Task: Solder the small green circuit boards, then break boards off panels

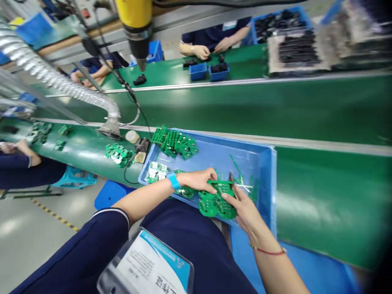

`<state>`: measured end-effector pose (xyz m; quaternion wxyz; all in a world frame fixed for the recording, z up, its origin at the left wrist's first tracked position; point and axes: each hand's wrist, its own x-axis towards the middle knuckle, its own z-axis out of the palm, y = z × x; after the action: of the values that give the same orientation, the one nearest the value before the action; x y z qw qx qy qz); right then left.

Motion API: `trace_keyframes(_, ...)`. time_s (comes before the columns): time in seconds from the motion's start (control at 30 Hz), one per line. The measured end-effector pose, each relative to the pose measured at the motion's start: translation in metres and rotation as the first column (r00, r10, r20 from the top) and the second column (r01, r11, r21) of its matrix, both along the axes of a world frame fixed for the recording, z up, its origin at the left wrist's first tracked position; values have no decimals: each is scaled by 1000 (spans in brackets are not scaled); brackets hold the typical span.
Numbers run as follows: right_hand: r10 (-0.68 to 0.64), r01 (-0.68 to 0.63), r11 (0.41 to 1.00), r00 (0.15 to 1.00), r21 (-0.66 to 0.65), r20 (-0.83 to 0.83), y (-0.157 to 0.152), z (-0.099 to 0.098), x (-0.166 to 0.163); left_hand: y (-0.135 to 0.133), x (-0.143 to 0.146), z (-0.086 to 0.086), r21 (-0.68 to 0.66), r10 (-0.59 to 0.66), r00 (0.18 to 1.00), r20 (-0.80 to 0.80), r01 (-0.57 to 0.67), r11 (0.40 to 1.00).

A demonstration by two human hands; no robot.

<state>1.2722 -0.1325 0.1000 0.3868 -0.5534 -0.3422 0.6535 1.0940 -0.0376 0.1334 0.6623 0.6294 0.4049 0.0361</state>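
Note:
My left hand (200,179), with a blue band at the wrist, pinches the upper edge of a green circuit board panel (217,204). The panel, made of several rounded boards, is tilted over the near side of a blue tray (266,153). A narrow green strip (219,182) runs along its top edge. My right hand (246,206) is closed around pliers (231,179); their dark jaws are at the right end of that strip, and the fingers hide most of the handles.
Green board panels (176,143) stand stacked in the tray's far left corner, with separated boards (156,170) nearer. Cut strips (241,179) lie on the right. Left of the tray are a soldering stand (141,149), loose boards (118,154) and an extraction hose (107,106). Co-workers sit opposite and at left.

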Motion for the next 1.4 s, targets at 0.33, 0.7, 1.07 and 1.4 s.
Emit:
trace_keyframes(0.33,-626,612,780,763,-131,-163,37,-12,-31,-60,25,-17,-487,743,541,394,-563,668)
trace_keyframes(0.7,-272,270,952,962,142,-2,-6,19,-26,-14,-24,38,-375,864,418,280,-781,499)
trace_keyframes(1.07,254,-382,895,862,233,438,-20,47,25,-17,-38,46,-322,703,690,172,-635,702)
trace_keyframes(1.4,264,-279,916,960,287,89,-31,47,13,-28,-18,34,-507,740,659,138,-595,624)
